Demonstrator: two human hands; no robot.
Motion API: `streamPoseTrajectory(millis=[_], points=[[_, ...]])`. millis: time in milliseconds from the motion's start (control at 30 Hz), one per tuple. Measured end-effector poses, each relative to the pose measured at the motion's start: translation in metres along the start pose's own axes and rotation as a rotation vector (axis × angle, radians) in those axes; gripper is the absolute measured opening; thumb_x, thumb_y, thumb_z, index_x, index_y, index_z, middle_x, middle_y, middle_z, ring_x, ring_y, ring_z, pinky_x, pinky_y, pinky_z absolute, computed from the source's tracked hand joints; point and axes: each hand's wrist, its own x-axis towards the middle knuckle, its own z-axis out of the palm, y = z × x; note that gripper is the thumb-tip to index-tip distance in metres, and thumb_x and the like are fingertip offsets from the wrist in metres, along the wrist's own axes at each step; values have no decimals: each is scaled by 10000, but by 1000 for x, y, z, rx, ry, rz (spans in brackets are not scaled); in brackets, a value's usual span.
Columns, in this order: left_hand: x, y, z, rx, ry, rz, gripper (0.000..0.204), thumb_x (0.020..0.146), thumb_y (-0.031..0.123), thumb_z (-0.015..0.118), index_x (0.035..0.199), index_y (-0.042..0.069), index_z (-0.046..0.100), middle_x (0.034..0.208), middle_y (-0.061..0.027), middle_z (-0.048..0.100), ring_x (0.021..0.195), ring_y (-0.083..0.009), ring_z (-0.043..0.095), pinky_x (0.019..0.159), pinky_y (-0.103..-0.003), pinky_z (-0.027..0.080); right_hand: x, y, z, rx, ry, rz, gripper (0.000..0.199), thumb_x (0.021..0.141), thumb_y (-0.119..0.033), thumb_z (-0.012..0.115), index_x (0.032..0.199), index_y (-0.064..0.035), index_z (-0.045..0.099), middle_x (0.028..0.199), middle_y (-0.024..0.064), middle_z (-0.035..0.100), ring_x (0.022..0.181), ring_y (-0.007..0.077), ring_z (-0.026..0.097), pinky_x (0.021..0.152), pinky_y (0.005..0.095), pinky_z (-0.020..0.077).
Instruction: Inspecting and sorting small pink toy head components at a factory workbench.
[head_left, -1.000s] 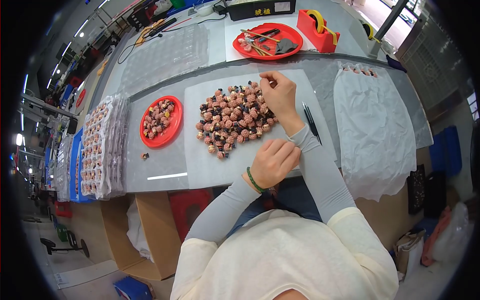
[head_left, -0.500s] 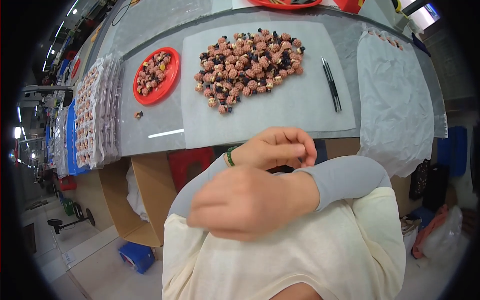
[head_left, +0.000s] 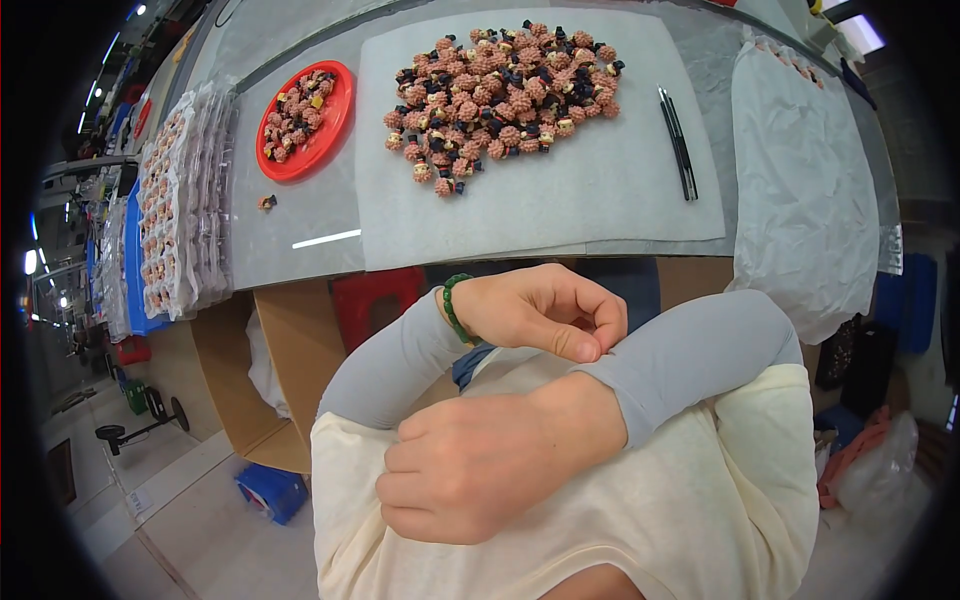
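Grey sleeve cuff on the right forearm is now pinched in the left hand's closed grip, the right hand fisted and withdrawn from the bead heap on the desk

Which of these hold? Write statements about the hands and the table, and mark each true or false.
1. The left hand wears a green bracelet. True.
2. The left hand pinches the grey sleeve of the right arm. True.
3. The right hand holds the black pens. False: they lie on the white sheet.
4. The red plate is empty. False: it holds small pieces.
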Motion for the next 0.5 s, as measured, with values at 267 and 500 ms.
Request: streamPoseTrajectory(millis=[267,500], points=[[-2,-4,-4,-35,158,105,242,949,260,427,937,22,469,948,-54,578,848,-89,489,761,-241,382,-2,5,4,-2,3,-19,132,629,-123,559,605,-46,454,576,11,389,512,136,429,458,245,335],[18,-6,-4,-311,216,-33,178,954,206,397,949,28,400,639,-23,493,358,-3,343,316,-173,231,8,21,6,73,53,-30,120,630,-95,563,647,-33,461,589,25,389,496,157,434,438,276,349]])
